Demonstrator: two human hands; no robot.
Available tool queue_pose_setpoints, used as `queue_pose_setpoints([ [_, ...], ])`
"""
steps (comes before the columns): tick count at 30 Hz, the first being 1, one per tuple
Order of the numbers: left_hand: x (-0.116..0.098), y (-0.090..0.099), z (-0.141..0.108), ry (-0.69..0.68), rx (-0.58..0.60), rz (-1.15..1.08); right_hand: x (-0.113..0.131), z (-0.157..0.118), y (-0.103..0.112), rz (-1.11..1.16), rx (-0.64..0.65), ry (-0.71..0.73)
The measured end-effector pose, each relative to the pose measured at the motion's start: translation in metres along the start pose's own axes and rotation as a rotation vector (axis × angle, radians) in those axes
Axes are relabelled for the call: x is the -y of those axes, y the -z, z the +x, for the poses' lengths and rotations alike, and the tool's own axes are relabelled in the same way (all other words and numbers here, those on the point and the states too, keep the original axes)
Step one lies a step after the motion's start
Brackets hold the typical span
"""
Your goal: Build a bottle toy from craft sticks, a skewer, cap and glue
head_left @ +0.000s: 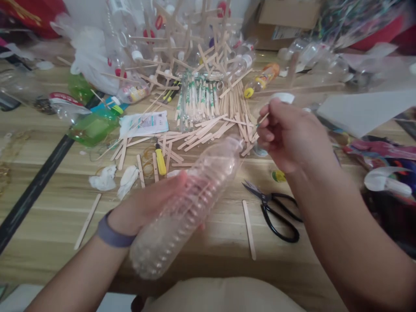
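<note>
My left hand (162, 197) is wrapped round a clear, ribbed plastic bottle (195, 186), which tilts with its neck up to the right. The bottle's neck seems to have no cap, and a thin light line shows through its side. My right hand (286, 130) is raised just right of the neck, its fingers pinched on a thin wooden stick (264, 118). Black-handled scissors (267, 201) lie below my right hand, blades toward the bottle. A flat craft stick (249, 229) rests left of them. Beyond the bottle's neck are loose craft sticks (208, 132).
Wrapped sticks (198, 95) and bamboo skewers (232, 99) lie at the back, before piled bottles and sticks. To the left are a green bottle (94, 125), a yellow-handled screwdriver (160, 160) and crumpled tissues (103, 177). A cardboard box (287, 17) stands far back.
</note>
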State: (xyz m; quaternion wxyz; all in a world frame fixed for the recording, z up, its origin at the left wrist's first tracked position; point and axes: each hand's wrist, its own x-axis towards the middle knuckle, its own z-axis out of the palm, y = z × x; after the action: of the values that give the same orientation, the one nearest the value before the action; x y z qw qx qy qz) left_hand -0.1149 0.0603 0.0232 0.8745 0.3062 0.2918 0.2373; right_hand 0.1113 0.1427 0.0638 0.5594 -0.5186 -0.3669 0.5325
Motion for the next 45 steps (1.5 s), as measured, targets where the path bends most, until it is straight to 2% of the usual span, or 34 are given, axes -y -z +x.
queue_pose_setpoints([
  [1,-0.001,0.001,0.005,0.015,0.029,-0.039,-0.005,0.0,-0.003,-0.006,0.035,-0.007],
  [3,-0.005,0.004,0.016,-0.045,-0.002,-0.057,-0.012,0.003,-0.006,-0.018,0.094,-0.017],
  [5,-0.009,0.008,0.027,-0.034,0.03,-0.048,-0.014,0.007,-0.009,-0.017,0.104,-0.015],
  [10,-0.021,0.013,0.048,-0.02,0.11,-0.109,-0.006,0.018,-0.011,0.047,0.032,-0.047],
  [16,-0.031,0.009,0.062,0.031,0.178,-0.145,-0.002,0.025,-0.009,0.083,-0.047,0.016],
  [21,-0.028,0.015,0.076,0.038,0.335,-0.247,-0.004,0.027,0.0,0.128,-0.086,0.074],
  [25,-0.023,0.02,0.085,0.026,0.414,-0.291,-0.008,0.027,0.003,0.146,-0.094,0.107],
  [30,-0.024,0.02,0.088,-0.001,0.35,-0.239,-0.012,0.028,0.002,0.151,-0.117,0.074],
  [36,-0.026,0.022,0.089,0.0,0.397,-0.25,-0.012,0.03,0.004,0.126,-0.061,0.087],
  [45,-0.026,0.013,0.088,0.009,0.341,-0.225,-0.013,0.024,0.002,0.112,-0.022,0.164],
])
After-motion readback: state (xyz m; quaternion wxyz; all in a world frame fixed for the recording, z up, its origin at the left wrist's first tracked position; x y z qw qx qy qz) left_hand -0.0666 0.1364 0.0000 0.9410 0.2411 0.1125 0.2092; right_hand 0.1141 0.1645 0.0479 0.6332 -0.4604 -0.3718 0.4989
